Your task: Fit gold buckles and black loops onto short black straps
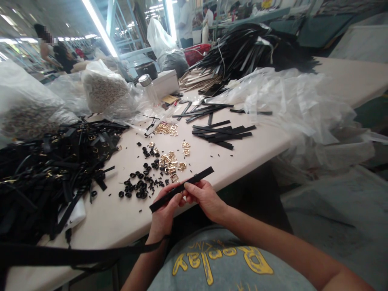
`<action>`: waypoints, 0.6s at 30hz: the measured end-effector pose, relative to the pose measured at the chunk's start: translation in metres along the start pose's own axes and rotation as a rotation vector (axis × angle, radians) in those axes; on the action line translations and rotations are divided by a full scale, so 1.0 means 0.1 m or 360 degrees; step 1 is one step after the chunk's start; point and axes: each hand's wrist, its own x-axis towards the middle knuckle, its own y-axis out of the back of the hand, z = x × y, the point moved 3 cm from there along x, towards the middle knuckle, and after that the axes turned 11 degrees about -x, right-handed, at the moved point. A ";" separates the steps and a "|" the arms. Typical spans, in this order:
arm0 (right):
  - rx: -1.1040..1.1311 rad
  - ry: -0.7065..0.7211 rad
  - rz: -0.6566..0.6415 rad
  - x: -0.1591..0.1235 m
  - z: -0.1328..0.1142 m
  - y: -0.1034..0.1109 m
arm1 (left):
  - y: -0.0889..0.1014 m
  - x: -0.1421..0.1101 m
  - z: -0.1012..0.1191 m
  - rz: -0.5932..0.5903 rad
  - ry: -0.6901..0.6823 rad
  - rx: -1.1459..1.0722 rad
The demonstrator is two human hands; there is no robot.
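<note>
A flat black strap (198,176) is stretched between my hands just above the table's front edge. My left hand (166,206) supports its lower left part, thumb pressed on top. Closer to the strap's middle, my right hand (202,195) pinches it between thumb and fingers. What lies under the strap at the fingertips is hidden. Just beyond my hands is a loose group of gold buckles (168,161). Small black rings (139,186) and tiny black bits are scattered to the left of them.
Black straps with gold buckles (54,169) are heaped at left. More cut straps (224,131) lie across the table (257,157). Clear plastic sheeting (291,93) hangs over the right edge. Behind are a bottle (146,83), filled bags (104,87) and a black strip bundle (248,48).
</note>
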 end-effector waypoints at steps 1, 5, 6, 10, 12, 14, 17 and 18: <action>-0.0018 0.0004 0.0015 0.00 0.01 0.00 | 0.00 0.00 0.00 0.0006 0.0005 0.0010; 0.0023 0.0004 0.0172 0.04 0.02 0.03 | 0.07 -0.02 -0.02 0.0154 -0.0087 0.0076; 0.0076 0.0002 0.0215 0.05 0.00 0.05 | 0.10 -0.03 -0.01 0.0210 -0.0143 0.0073; 0.0221 0.0027 0.0273 0.11 -0.12 0.12 | 0.20 -0.01 0.01 0.0285 -0.0220 -0.0014; 0.0197 0.0071 0.0229 0.13 -0.18 0.13 | 0.25 0.01 0.02 0.0269 -0.0181 -0.0005; 0.0182 0.0118 0.0196 0.14 -0.22 0.13 | 0.28 0.01 0.03 0.0244 -0.0144 -0.0001; 0.0218 0.0165 0.0194 0.16 -0.22 0.12 | 0.27 -0.01 0.02 0.0211 -0.0110 -0.0023; 0.0241 0.0173 0.0196 0.17 -0.21 0.12 | 0.25 -0.02 0.01 0.0215 -0.0113 -0.0029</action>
